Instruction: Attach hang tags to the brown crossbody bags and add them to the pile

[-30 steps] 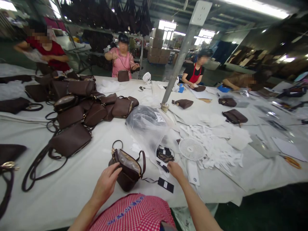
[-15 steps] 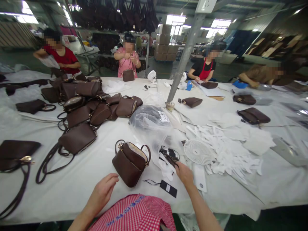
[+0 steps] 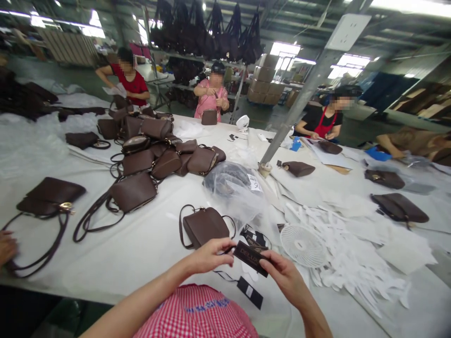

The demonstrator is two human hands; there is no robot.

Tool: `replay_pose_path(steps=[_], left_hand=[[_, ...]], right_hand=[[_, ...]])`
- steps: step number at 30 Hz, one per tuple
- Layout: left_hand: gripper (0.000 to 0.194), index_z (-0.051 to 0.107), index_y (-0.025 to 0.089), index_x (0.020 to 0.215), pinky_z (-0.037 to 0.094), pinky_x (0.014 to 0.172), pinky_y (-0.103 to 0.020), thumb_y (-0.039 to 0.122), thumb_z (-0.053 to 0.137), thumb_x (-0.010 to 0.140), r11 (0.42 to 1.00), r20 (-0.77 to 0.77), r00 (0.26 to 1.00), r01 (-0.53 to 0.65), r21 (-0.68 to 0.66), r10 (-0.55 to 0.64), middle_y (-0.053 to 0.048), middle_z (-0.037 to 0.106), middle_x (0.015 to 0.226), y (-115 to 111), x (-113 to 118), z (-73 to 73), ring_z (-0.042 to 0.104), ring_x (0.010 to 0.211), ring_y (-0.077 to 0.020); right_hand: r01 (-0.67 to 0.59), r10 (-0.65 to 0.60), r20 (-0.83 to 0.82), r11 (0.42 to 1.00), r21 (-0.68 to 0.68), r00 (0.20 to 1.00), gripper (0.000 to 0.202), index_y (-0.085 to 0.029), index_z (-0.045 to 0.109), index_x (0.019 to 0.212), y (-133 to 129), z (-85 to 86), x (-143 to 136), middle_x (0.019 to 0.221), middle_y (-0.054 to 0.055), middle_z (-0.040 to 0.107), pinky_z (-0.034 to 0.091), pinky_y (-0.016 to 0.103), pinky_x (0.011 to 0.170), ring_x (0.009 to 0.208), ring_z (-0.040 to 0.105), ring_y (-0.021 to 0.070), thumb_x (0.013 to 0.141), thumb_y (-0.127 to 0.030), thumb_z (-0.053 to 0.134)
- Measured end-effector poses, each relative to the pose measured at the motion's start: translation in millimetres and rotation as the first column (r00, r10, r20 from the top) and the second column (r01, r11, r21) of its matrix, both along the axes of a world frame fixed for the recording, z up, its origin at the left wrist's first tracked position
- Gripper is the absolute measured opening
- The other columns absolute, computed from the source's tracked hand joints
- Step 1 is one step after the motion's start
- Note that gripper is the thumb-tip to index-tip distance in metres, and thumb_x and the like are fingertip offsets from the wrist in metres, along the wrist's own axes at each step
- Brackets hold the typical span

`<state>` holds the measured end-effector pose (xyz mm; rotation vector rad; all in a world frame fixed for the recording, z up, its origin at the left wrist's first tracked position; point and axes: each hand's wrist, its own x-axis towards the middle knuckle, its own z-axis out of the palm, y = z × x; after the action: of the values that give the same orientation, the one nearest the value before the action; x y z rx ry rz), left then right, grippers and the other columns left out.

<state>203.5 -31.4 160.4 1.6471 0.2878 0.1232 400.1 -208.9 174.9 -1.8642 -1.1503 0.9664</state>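
Observation:
A dark hang tag [image 3: 251, 258] with faint lettering is up in front of me. My right hand [image 3: 283, 274] is closed on its right end, thumb on the printed face. At its left end my left hand [image 3: 213, 255] pinches the tag's dark cord. Just beyond my left hand stands a brown handbag [image 3: 206, 227] with looped straps, its lower part hidden by that hand. A second black tag [image 3: 249, 292] with a white label and cord lies on the table below. More black tags [image 3: 254, 238] lie behind the held one, beside a plastic bag [image 3: 230, 185].
Several brown handbags [image 3: 165, 162] are heaped at the left back. A white fan [image 3: 303, 245] lies beside scattered white strips [image 3: 355, 263]. A metal post [image 3: 299, 94] rises from the table. Co-workers sit across it, and another person's hand [image 3: 6, 248] shows at the left edge.
My right hand has lifted a tag from the pile and drawn it nearer. My left hand has moved right to its cord. The handbag now sits more upright, and the view has shifted left.

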Motion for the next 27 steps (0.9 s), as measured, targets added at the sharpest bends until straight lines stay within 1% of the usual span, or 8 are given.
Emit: replay_pose_path(steps=[2,5,10,12,14,18,22,27], left_hand=[[0.026,0.066,0.011,0.091,0.047,0.068,-0.024,0.029,0.047,0.088,0.998,-0.084,0.996,-0.013,-0.062,0.007,-0.001,0.060,0.069,2,-8,-11.3,0.056,0.066,-0.0131],[0.029,0.066,0.014,0.080,0.043,0.063,-0.020,0.027,0.042,0.090,0.987,-0.159,0.982,-0.077,0.138,0.098,0.000,0.058,0.063,6,-27,-24.5,0.053,0.061,-0.0113],[0.022,0.069,0.020,0.081,0.042,0.068,-0.021,0.023,0.048,0.088,0.854,-0.193,0.981,0.106,0.510,-0.007,-0.003,0.070,0.081,2,-31,-23.7,0.061,0.075,-0.0159],[0.021,0.068,0.020,0.081,0.042,0.065,-0.021,0.023,0.048,0.088,0.837,-0.184,0.982,0.136,0.530,-0.043,-0.002,0.070,0.080,4,-22,-22.6,0.062,0.073,-0.0156],[0.024,0.067,0.020,0.077,0.041,0.063,-0.020,0.023,0.047,0.089,0.861,-0.156,0.986,0.123,0.494,-0.051,-0.001,0.069,0.075,17,-13,-27.4,0.061,0.069,-0.0136],[0.023,0.065,0.018,0.082,0.044,0.073,-0.020,0.024,0.044,0.090,0.900,-0.149,0.978,-0.072,0.429,0.149,-0.002,0.067,0.084,69,4,-59.2,0.061,0.080,-0.0139],[0.023,0.061,0.015,0.101,0.041,0.092,-0.032,0.028,0.049,0.087,0.786,-0.406,0.756,-0.224,0.576,0.513,-0.010,0.064,0.108,120,24,-103.6,0.057,0.104,-0.0230],[0.051,0.053,0.014,0.121,0.037,0.096,-0.046,0.040,0.061,0.078,0.798,-0.518,0.678,-0.174,0.576,0.521,-0.018,0.058,0.121,128,33,-140.6,0.051,0.115,-0.0355]], right_hand=[[0.000,0.003,0.077,0.999,-0.035,0.997,0.032,-0.020,0.066,0.087,-8,-3.8,4,0.075,0.001,0.063,0.045,0.025,0.065,0.070,0.056,0.0163,0.088,-0.048,0.050],[0.017,0.001,0.187,0.995,-0.095,0.982,0.032,-0.021,0.067,0.083,-17,-21.2,8,0.079,0.004,0.066,0.049,0.030,0.071,0.075,0.061,0.0204,0.085,-0.050,0.053],[-0.016,0.015,0.049,1.000,0.014,0.999,0.061,-0.023,0.053,0.130,17,-49.3,-41,0.128,0.012,0.057,0.039,0.042,0.103,0.122,0.050,0.0281,0.076,-0.049,0.064],[-0.099,0.102,-0.192,0.995,0.024,0.976,0.068,-0.022,0.040,0.140,40,-55.5,-71,0.119,0.011,0.061,0.045,0.037,0.094,0.109,0.058,0.0236,0.080,-0.049,0.060],[-0.096,0.084,-0.304,0.995,-0.024,0.949,0.055,-0.019,0.050,0.129,58,-62.4,-90,0.088,0.006,0.066,0.050,0.031,0.073,0.078,0.062,0.0188,0.086,-0.054,0.049],[-0.045,0.009,-0.249,0.989,-0.141,0.969,0.051,-0.017,0.061,0.087,70,-83.1,-79,0.055,-0.003,0.047,0.037,0.024,0.050,0.051,0.045,0.0123,0.087,-0.064,0.040],[0.053,-0.084,-0.149,0.978,-0.200,0.985,0.057,-0.019,0.058,0.078,81,-106.9,-41,0.059,-0.002,0.051,0.037,0.023,0.048,0.048,0.042,0.0110,0.082,-0.071,0.037],[0.177,-0.196,-0.085,0.965,-0.196,0.977,0.056,-0.020,0.056,0.079,125,-138.2,-13,0.056,-0.003,0.050,0.038,0.024,0.046,0.048,0.048,0.0131,0.081,-0.072,0.036]])
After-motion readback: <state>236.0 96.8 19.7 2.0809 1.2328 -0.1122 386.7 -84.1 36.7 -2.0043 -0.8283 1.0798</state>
